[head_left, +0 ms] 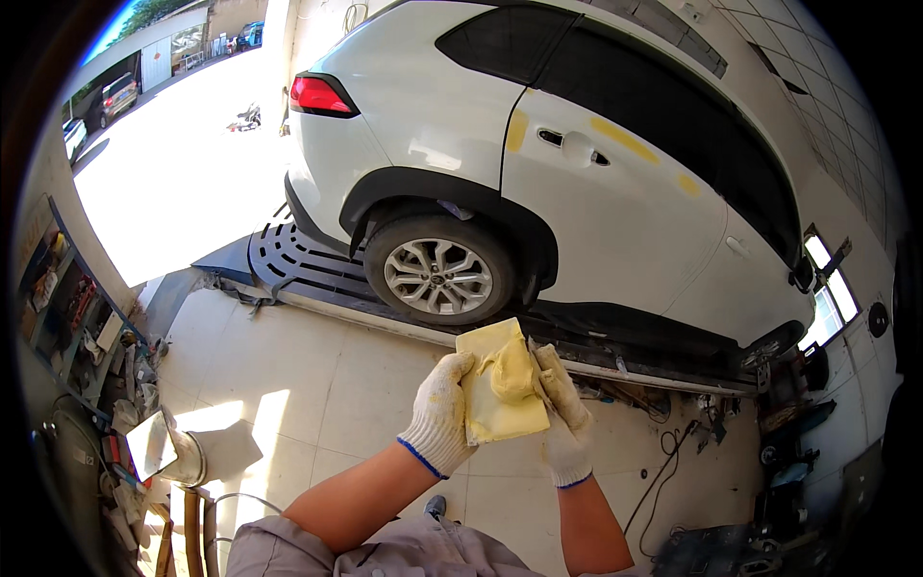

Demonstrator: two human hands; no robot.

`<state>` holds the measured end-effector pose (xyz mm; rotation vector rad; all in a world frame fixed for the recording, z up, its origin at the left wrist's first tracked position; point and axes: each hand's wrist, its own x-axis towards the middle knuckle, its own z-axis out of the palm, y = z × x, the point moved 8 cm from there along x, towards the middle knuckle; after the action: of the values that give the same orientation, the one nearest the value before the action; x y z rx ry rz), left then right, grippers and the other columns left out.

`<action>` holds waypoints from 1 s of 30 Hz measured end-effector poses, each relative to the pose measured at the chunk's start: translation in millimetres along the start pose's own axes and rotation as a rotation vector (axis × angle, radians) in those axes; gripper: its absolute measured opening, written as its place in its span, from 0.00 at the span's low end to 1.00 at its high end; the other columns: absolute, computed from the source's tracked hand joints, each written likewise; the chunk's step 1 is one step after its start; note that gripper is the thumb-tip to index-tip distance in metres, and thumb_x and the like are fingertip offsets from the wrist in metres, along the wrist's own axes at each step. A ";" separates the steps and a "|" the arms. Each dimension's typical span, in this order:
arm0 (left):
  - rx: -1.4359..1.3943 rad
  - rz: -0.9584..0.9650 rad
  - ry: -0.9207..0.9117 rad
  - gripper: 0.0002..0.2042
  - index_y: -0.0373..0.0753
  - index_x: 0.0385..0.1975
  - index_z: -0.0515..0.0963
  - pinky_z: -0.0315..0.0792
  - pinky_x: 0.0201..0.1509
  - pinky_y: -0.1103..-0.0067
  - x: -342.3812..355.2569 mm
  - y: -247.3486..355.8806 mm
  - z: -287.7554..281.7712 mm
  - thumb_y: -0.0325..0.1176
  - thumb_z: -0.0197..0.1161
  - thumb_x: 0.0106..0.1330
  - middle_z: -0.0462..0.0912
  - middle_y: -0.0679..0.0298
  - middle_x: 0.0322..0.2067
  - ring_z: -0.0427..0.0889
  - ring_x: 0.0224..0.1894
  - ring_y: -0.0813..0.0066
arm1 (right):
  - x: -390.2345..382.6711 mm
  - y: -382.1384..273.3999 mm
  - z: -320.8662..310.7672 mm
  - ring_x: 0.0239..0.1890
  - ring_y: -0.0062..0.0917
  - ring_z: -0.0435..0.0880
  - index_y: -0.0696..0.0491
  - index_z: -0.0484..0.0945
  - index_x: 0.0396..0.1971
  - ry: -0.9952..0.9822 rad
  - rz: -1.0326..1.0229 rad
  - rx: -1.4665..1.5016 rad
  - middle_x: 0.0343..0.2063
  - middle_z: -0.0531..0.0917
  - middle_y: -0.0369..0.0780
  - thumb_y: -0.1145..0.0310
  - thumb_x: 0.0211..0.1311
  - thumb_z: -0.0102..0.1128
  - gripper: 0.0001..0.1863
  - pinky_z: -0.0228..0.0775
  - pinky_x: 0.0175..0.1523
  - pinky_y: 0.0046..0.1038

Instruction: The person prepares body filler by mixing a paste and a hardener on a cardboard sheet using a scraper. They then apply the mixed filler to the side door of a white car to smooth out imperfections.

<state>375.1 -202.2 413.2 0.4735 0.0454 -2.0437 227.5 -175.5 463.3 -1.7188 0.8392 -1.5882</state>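
My left hand (437, 413), in a white knit glove with a blue cuff, grips the left edge of a flat square board (478, 341). A thick mound of yellow putty (512, 373) lies on the board, with more smeared around it. My right hand (567, 418), in a putty-stained glove, is closed at the board's right edge. A thin greyish edge shows by its fingers, but what it holds is mostly hidden. Beyond both hands stands a white car (615, 221); yellow patches (623, 139) mark its rear door near the handle and below the window.
The car's rear wheel (437, 269) rests on a dark lift platform (317, 264) with a raised edge. At the left are a cluttered shelf (72, 308) and a bucket (183, 457) with a panel on top. Cables (663, 471) and tools lie on the tiled floor at right.
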 end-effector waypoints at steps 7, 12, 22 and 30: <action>0.457 0.239 -0.003 0.17 0.28 0.57 0.76 0.88 0.49 0.64 -19.6 58.3 7.1 0.34 0.52 0.78 0.86 0.50 0.49 0.90 0.45 0.60 | 13.6 -71.9 25.3 0.67 0.46 0.78 0.47 0.88 0.48 -0.254 -0.360 -0.690 0.63 0.80 0.45 0.82 0.48 0.71 0.24 0.74 0.70 0.44; 0.590 0.311 0.009 0.17 0.25 0.57 0.76 0.87 0.47 0.71 -34.4 89.7 11.0 0.31 0.54 0.77 0.86 0.51 0.47 0.90 0.43 0.65 | 5.9 -64.3 21.0 0.65 0.49 0.78 0.44 0.88 0.48 -0.400 -0.353 -0.779 0.57 0.81 0.44 0.81 0.45 0.72 0.26 0.73 0.69 0.47; 0.725 0.340 -0.024 0.18 0.25 0.57 0.79 0.81 0.48 0.79 -39.9 109.1 14.1 0.32 0.57 0.77 0.86 0.59 0.45 0.85 0.44 0.77 | 21.8 -62.2 29.8 0.62 0.49 0.79 0.46 0.87 0.49 -0.330 -0.293 -0.738 0.56 0.81 0.44 0.83 0.47 0.70 0.26 0.74 0.66 0.49; 1.061 0.430 -0.081 0.17 0.29 0.55 0.82 0.78 0.49 0.80 -31.7 132.0 39.0 0.34 0.55 0.78 0.87 0.62 0.44 0.82 0.44 0.81 | 36.7 -72.7 108.8 0.62 0.48 0.77 0.44 0.87 0.52 -0.403 -0.318 -0.854 0.54 0.80 0.46 0.79 0.45 0.69 0.29 0.72 0.66 0.48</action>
<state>488.6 -250.9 481.8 0.9358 -1.1330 -1.5161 340.5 -158.6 536.9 -2.7691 1.1620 -1.0251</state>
